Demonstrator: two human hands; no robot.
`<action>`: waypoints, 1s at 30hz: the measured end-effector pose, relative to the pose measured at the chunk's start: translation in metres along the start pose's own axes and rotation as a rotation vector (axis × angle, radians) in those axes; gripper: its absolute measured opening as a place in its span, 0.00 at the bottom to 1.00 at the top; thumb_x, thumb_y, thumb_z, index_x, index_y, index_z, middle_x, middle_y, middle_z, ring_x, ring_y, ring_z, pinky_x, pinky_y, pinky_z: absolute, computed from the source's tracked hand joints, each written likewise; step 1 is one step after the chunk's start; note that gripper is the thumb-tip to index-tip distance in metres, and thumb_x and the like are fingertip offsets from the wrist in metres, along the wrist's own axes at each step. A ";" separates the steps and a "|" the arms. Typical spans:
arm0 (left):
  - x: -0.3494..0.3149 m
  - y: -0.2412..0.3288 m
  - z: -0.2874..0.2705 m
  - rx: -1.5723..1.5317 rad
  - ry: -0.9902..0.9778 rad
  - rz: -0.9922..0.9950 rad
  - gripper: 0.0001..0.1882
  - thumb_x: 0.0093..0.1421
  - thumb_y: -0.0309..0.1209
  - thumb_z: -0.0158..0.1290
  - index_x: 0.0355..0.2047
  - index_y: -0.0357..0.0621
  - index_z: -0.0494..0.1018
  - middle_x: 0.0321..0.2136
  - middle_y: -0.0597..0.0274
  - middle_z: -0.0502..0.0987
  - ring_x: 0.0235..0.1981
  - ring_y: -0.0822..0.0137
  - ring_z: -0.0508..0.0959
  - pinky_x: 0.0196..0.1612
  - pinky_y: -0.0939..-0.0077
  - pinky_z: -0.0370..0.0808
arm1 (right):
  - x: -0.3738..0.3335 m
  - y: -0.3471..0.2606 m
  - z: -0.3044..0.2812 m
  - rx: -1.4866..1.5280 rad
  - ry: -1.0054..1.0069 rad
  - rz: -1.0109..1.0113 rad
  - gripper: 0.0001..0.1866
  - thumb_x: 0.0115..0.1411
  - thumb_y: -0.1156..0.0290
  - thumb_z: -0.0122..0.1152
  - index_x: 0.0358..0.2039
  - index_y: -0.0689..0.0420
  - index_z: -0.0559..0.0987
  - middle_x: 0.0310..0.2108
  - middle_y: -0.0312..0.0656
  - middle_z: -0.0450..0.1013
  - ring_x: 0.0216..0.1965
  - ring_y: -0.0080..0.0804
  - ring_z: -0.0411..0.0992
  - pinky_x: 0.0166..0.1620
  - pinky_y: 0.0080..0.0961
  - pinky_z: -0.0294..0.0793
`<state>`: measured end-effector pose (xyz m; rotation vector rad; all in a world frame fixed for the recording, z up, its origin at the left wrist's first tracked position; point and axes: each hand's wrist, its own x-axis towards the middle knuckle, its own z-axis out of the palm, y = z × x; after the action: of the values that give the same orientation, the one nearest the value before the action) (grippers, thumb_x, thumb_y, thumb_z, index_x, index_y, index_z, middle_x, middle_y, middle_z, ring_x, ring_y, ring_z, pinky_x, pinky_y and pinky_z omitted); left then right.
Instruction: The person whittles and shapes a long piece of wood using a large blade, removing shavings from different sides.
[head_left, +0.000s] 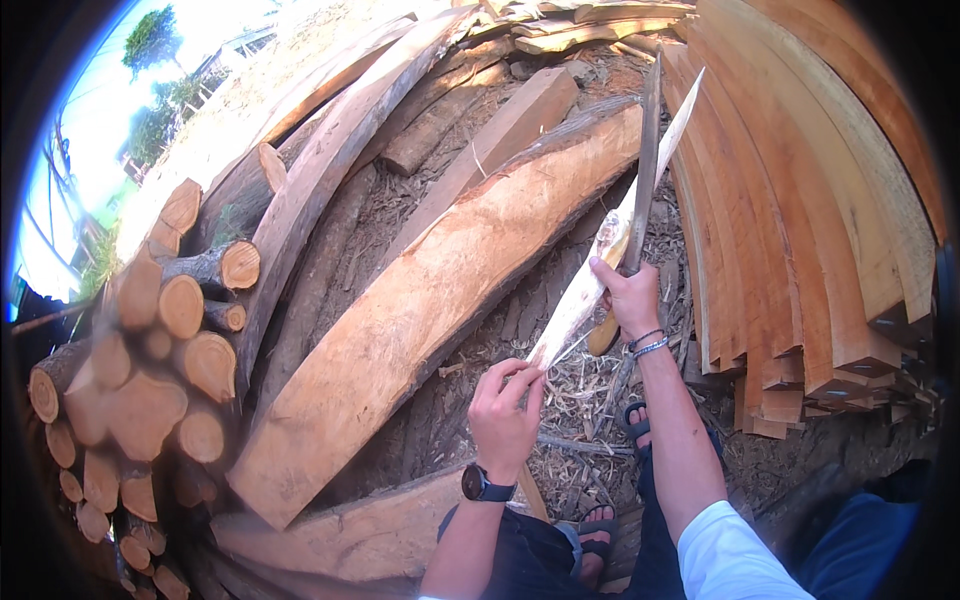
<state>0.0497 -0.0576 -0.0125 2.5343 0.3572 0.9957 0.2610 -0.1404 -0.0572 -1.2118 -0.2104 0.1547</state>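
My left hand (505,410), with a watch on its wrist, pinches the near end of a long, pale wooden stick (574,308). The stick tapers to a point at its far end and has a darker knot near the middle. My right hand (630,300) is wrapped round the handle of a machete (647,170), whose dark blade points away from me beside the stick. A yellowish handle end (603,336) shows below that hand. The right thumb lies against the stick; whether those fingers also grip it is hidden.
A thick squared timber (440,290) slants across the middle. Cut logs (140,410) are piled on the left, and long sawn planks (790,220) are stacked on the right. Wood shavings (580,405) cover the ground near my sandalled feet (597,535). Another board (350,540) lies in front.
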 end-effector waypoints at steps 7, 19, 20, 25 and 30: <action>0.001 0.005 0.006 0.063 -0.004 -0.020 0.03 0.55 0.23 0.56 0.30 0.39 0.75 0.35 0.58 0.76 0.37 0.56 0.77 0.38 0.64 0.73 | -0.001 -0.003 0.000 0.039 0.017 0.007 0.11 0.54 0.69 0.69 0.26 0.63 0.77 0.16 0.31 0.69 0.13 0.15 0.64 0.15 0.18 0.59; 0.007 -0.016 -0.008 0.020 0.052 -0.273 0.07 0.60 0.28 0.53 0.28 0.36 0.71 0.32 0.52 0.73 0.31 0.53 0.76 0.35 0.62 0.71 | -0.003 -0.010 -0.005 0.030 -0.007 0.018 0.11 0.54 0.69 0.69 0.25 0.63 0.77 0.16 0.31 0.70 0.13 0.16 0.64 0.16 0.18 0.59; 0.008 -0.016 -0.010 0.009 0.049 -0.308 0.09 0.61 0.29 0.54 0.27 0.36 0.71 0.31 0.52 0.73 0.29 0.53 0.76 0.35 0.62 0.71 | -0.003 -0.011 -0.006 0.047 -0.014 0.023 0.11 0.54 0.69 0.69 0.25 0.63 0.78 0.16 0.31 0.70 0.13 0.16 0.64 0.16 0.18 0.59; 0.009 -0.009 -0.011 -0.232 0.033 -0.340 0.06 0.59 0.25 0.55 0.31 0.33 0.74 0.32 0.57 0.75 0.30 0.69 0.76 0.31 0.76 0.74 | -0.004 -0.006 -0.003 0.006 -0.035 0.022 0.12 0.54 0.69 0.69 0.28 0.65 0.79 0.18 0.32 0.72 0.16 0.15 0.66 0.18 0.18 0.62; 0.008 -0.003 -0.006 -0.388 -0.094 -0.225 0.08 0.56 0.22 0.57 0.38 0.37 0.78 0.36 0.58 0.77 0.31 0.72 0.78 0.31 0.78 0.75 | -0.006 0.001 0.000 -0.104 -0.069 -0.019 0.14 0.54 0.68 0.69 0.33 0.68 0.80 0.23 0.36 0.76 0.22 0.17 0.71 0.25 0.19 0.70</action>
<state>0.0510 -0.0502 -0.0053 2.1289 0.3714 0.7723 0.2549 -0.1410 -0.0585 -1.3086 -0.2938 0.1707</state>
